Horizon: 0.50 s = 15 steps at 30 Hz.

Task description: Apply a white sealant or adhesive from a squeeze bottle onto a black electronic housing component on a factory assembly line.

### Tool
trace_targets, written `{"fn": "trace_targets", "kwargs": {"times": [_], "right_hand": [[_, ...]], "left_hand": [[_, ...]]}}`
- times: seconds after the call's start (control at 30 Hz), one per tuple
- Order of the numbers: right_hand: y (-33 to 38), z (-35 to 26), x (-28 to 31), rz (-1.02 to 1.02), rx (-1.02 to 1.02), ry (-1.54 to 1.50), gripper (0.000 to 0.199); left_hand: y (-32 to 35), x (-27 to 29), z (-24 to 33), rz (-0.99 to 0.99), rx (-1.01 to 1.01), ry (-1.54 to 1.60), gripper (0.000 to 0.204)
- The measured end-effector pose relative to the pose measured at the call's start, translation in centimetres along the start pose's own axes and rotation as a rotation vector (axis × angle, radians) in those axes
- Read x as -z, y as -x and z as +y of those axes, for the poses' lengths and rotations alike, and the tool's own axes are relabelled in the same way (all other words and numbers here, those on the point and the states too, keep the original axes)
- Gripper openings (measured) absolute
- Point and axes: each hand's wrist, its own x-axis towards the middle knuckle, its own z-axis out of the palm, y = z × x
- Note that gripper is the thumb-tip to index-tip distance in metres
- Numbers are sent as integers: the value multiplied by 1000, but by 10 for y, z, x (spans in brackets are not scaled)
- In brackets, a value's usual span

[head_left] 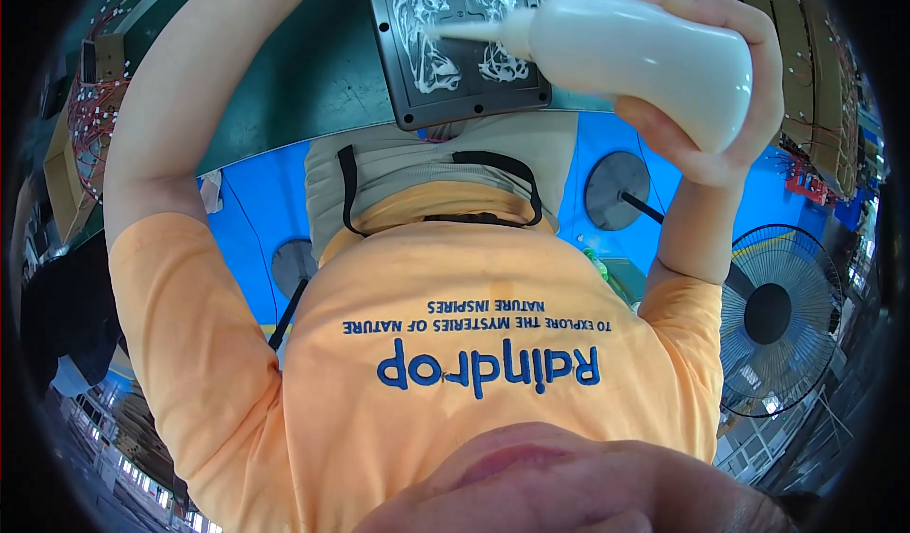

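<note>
Glue bottle (645, 54), white and squeezy, sits gripped in the right hand (720, 78), nozzle tip touching the black tray (455, 40) on the green tabletop (284, 78). Left hand is out of view, can't tell its state.

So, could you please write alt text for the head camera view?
The right hand holds a white squeeze bottle, its nozzle over white paste lines on a dark square panel. The left hand is out of view.

Left hand cut off by the top edge, beyond the black tray (455, 49); tray's upper rim also cropped; grip state not visible there.
</note>
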Motion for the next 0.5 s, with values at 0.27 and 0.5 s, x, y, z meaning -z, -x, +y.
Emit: {"fn": "trace_targets", "kwargs": {"times": [0.27,0.5], "right_hand": [[-3,-3,2,99,-241,-82,60],[0,25,-13,522,-881,-884,58]], "left_hand": [[0,1,-10,-1,25,40,52],[-1,23,-26,107,-150,298,48]]}}
